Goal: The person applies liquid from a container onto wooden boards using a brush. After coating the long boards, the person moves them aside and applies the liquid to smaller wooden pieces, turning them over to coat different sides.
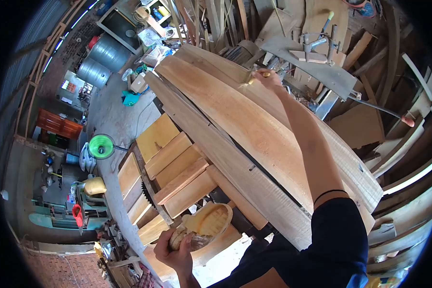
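Observation:
My left hand (175, 252), low in the view, is closed round the edge of a bowl-like container (211, 223) with a pale yellow inside. My right arm reaches across long wooden boards. At its end, my right hand (269, 79) grips a brush (249, 81) whose light bristles are over the far part of the boards. A broad reddish-brown board (235, 115) lies lengthwise between a greyer board (225, 149) on the near side and another pale board (355, 168) beyond it.
Short wooden pieces (185, 187) lie beside the long boards, near a toothed saw blade (148, 193). A metal plate with a clamp (317, 57) stands at the back right among stacked planks. A green fan (101, 146) and metal drums (109, 53) are to the left.

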### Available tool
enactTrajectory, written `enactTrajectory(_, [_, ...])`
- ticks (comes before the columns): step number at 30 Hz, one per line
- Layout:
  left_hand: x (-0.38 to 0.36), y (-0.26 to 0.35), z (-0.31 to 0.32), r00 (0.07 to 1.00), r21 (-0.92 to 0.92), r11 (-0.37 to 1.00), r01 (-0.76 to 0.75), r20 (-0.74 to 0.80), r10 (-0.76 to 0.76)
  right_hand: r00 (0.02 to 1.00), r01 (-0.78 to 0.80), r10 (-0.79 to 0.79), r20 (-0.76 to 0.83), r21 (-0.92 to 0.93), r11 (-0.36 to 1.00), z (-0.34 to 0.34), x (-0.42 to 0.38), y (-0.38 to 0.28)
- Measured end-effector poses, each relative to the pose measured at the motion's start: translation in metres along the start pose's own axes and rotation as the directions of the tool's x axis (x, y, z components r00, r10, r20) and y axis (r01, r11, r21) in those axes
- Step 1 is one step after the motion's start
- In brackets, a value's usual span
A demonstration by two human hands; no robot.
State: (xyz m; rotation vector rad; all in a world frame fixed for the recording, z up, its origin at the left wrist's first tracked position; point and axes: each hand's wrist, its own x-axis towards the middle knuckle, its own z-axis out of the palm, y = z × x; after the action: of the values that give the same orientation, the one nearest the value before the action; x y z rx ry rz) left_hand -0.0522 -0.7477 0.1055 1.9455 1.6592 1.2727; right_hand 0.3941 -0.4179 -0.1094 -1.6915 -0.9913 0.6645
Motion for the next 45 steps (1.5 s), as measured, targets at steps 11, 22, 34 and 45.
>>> enactTrajectory(11, [0.013,-0.011,0.033,0.959,-0.271,0.955,-0.123,0.213,0.184,0.976,-0.086,0.059,-0.212,-0.12,0.989,-0.221,-0.318,0.028])
enactTrajectory(22, [0.003,-0.026,0.017,0.901,-0.586,0.767,-0.261,0.137,0.411,0.827,-0.476,-0.015,-0.562,-0.714,0.513,-0.351,-0.57,-0.017])
enactTrajectory(34, [-0.012,-0.089,-0.063,0.971,-0.451,0.87,-0.199,0.03,0.238,0.994,-0.001,-0.086,-0.07,-0.785,0.62,-0.114,-0.382,-0.088])
enactTrajectory(45, [-0.015,-0.095,-0.059,0.981,-0.457,0.878,-0.144,0.05,0.188,0.953,-0.295,0.301,0.022,0.278,0.914,-0.114,-0.429,-0.039])
